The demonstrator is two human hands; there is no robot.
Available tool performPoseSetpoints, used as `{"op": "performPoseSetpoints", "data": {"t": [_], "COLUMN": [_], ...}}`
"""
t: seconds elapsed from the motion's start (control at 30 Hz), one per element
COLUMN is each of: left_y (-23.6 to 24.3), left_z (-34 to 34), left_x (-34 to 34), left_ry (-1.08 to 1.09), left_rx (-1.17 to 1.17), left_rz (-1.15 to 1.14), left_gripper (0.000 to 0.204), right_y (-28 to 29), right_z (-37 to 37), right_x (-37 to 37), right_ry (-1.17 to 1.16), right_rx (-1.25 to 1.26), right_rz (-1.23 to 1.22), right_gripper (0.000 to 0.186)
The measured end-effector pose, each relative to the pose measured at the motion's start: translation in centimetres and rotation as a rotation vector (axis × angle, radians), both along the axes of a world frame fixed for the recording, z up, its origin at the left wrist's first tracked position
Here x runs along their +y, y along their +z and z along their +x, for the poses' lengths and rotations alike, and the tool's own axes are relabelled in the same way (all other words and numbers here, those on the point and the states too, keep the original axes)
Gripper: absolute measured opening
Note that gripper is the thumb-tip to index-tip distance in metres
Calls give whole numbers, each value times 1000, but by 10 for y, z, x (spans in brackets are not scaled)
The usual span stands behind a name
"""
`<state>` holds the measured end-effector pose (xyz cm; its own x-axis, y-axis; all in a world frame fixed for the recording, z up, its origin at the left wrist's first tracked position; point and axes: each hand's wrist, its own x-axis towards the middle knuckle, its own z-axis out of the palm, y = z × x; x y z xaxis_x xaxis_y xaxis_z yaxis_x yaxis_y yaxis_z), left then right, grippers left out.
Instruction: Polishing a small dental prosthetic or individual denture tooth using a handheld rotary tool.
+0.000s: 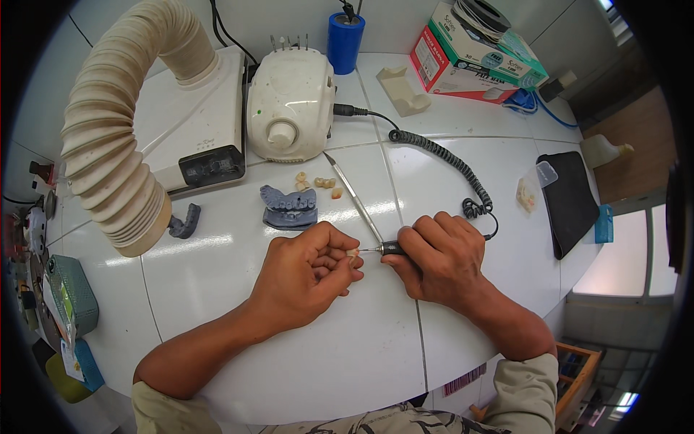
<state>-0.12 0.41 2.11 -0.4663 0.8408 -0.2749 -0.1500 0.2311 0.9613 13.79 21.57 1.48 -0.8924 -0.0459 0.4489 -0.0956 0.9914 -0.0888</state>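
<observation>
We are looking at a dental laboratory, a small workshop for making teeth. We see this from the grey dental model (289, 208) on the white tiled bench (217, 271), with tooth-coloured crowns (324, 182) lying just behind it. Near the left, we find another grey arch (186, 222) beside the mouth of a ribbed hose (94, 137), which curves out of a boxy white unit (191, 108) with a dark control panel. We also note a cream motor unit (289, 108) with a round knob, small burs (283, 43) standing on top, and a coiled cord (448, 163) running toward a slim rotary handpiece (392, 247).
</observation>
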Motion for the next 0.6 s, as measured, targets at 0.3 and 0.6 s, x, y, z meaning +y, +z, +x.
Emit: {"op": "performPoseSetpoints", "data": {"t": [0.3, 0.6], "left_y": [0, -1], "left_z": [0, -1], "left_x": [0, -1], "left_ry": [0, -4], "left_rx": [-2, 1], "left_rz": [-2, 2], "left_gripper": [21, 21], "right_y": [1, 1], "right_z": [0, 0], "right_x": [0, 1], "right_ry": [6, 9], "right_rx": [-7, -8], "right_rz": [-1, -10], "right_gripper": [32, 32]}}
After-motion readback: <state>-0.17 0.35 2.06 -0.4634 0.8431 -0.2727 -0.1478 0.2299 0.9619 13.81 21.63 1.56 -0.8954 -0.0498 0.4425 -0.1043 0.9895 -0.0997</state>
